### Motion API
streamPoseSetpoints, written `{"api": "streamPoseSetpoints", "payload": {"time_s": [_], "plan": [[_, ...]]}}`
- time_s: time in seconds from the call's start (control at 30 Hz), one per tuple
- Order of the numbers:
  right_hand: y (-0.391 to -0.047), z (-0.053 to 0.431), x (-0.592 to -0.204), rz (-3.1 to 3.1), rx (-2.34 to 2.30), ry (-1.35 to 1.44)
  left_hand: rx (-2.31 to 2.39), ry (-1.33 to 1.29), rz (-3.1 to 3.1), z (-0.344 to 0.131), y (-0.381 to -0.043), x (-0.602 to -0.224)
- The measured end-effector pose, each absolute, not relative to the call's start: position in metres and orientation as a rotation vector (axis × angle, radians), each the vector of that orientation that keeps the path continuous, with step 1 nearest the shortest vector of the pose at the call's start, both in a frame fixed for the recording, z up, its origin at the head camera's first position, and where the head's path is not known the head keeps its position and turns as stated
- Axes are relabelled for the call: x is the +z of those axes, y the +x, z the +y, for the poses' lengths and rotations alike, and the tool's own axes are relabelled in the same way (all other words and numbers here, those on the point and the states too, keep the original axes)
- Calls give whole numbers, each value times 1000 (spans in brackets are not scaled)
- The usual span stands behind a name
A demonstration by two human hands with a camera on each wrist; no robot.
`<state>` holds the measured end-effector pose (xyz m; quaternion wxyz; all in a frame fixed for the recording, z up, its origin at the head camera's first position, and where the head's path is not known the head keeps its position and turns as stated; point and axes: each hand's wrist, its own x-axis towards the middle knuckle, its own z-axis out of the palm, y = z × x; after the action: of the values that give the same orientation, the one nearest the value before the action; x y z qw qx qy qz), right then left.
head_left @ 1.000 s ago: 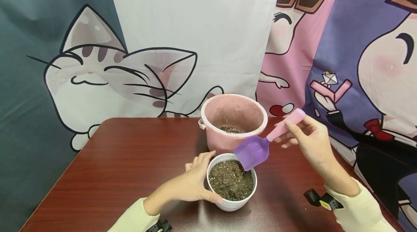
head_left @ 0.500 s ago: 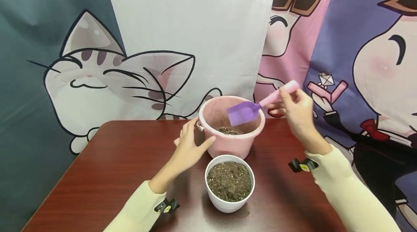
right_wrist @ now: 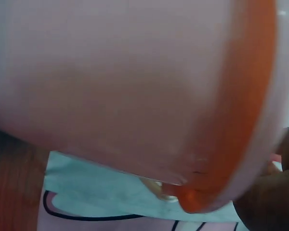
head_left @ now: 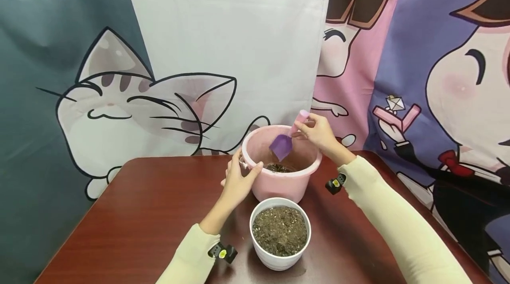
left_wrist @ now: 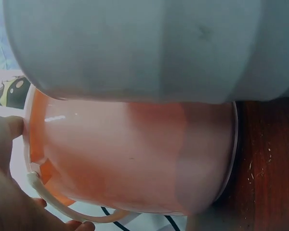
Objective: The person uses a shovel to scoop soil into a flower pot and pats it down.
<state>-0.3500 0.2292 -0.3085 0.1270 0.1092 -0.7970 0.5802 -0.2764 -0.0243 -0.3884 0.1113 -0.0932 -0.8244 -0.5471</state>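
Note:
In the head view my right hand point(head_left: 318, 133) pinches the pink handle of a purple-bladed hand trowel point(head_left: 281, 147). The blade points down inside a pink bucket point(head_left: 279, 186), above some dark soil point(head_left: 279, 168) at its bottom. My left hand point(head_left: 237, 182) holds the bucket's left rim, thumb at the front and fingers by the handle joint. The left wrist view shows the thumb against the rim and fingertips near the bail handle point(left_wrist: 62, 207). In front stands a white pot point(head_left: 279, 262) filled with soil. The bucket wall hides the trowel from the right wrist view.
Everything stands on a reddish-brown wooden table point(head_left: 159, 213). A cartoon-printed cloth point(head_left: 239, 31) hangs close behind its far edge. The white pot sits just in front of the bucket, between my forearms.
My right hand has carried the trowel from over the white pot into the bucket. My left hand has let go of the pot and moved up to the bucket's rim.

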Motion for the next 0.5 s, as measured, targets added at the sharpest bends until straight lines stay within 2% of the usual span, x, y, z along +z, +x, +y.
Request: {"api": "streamPoseSetpoints", "payload": {"time_s": [0.5], "plan": [[-379,215,-319,-2680,1536,591,-1679,-246,-2412,-24,-272,-384]]}}
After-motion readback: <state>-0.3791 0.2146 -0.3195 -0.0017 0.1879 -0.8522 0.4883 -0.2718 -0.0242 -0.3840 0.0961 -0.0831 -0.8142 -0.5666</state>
